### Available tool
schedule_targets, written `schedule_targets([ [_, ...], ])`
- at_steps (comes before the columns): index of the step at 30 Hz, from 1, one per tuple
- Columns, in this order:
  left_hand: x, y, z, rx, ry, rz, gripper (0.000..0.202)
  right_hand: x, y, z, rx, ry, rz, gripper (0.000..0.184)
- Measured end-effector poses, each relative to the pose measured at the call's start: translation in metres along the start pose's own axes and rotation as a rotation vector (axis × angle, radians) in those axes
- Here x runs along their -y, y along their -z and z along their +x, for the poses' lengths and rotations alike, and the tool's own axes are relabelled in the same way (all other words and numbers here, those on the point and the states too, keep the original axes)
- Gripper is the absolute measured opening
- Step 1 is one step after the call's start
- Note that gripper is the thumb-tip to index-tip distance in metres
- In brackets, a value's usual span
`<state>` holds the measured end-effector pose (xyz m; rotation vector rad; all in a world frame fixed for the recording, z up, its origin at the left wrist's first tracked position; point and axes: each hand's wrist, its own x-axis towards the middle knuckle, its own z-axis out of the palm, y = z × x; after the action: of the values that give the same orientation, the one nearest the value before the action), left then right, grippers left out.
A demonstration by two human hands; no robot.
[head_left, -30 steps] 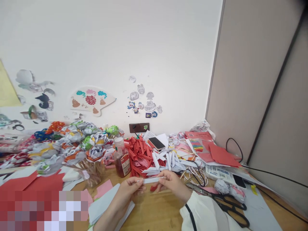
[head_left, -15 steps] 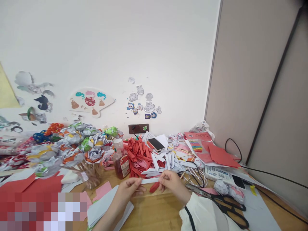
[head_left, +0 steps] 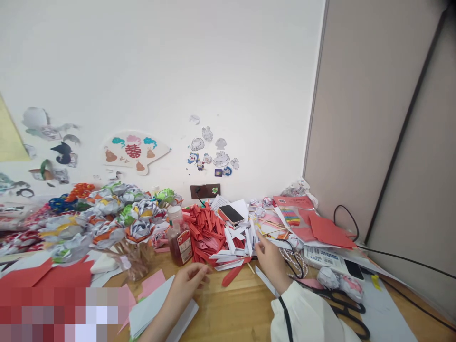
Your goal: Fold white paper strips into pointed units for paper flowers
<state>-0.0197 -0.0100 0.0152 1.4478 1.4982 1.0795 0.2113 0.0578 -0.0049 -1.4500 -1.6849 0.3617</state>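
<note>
My right hand (head_left: 270, 260) reaches into the pile of folded white paper strips (head_left: 233, 240), its fingertips pinched at a white strip (head_left: 252, 236) there. My left hand (head_left: 192, 280) hovers above the front of the table, fingers loosely bent and apart, with nothing visible in them. A red folded paper piece (head_left: 232, 275) lies on the wood between the two hands. Behind it is a heap of red folded strips (head_left: 206, 230). White paper sheets (head_left: 151, 304) lie under my left forearm. Black-handled scissors (head_left: 351, 311) are partly hidden by my right sleeve.
A bottle of red-brown liquid (head_left: 180, 247) stands left of the red heap. Paper flowers (head_left: 110, 213) crowd the left side. A phone (head_left: 231, 214) rests on the strips. Bead strings (head_left: 295, 261), crumpled paper balls (head_left: 327, 277) and red sheets (head_left: 329, 230) are at right.
My right hand has moved away from my left, forward and right into the white strips. The white strip that stretched between my hands is no longer there. My left hand has barely moved.
</note>
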Motion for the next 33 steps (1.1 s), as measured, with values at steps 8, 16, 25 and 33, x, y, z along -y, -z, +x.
schedule_targets([
  [8, 0.0, 0.039, -0.01, 0.096, -0.034, 0.733, 0.016, 0.01, -0.006, -0.011, 0.03, 0.106, -0.008, 0.032],
  [16, 0.012, 0.043, -0.014, 0.156, -0.077, 0.877, 0.027, 0.019, -0.015, -0.023, 0.085, 0.248, 0.019, 0.029],
  [25, 0.002, 0.036, -0.005, 0.068, -0.076, 0.638, 0.009, 0.025, -0.017, -0.031, 0.114, 0.29, 0.016, 0.027],
  [33, -0.009, 0.028, -0.005, -0.042, -0.208, 0.417, 0.014, 0.026, -0.019, -0.033, 0.134, 0.286, 0.056, 0.025],
])
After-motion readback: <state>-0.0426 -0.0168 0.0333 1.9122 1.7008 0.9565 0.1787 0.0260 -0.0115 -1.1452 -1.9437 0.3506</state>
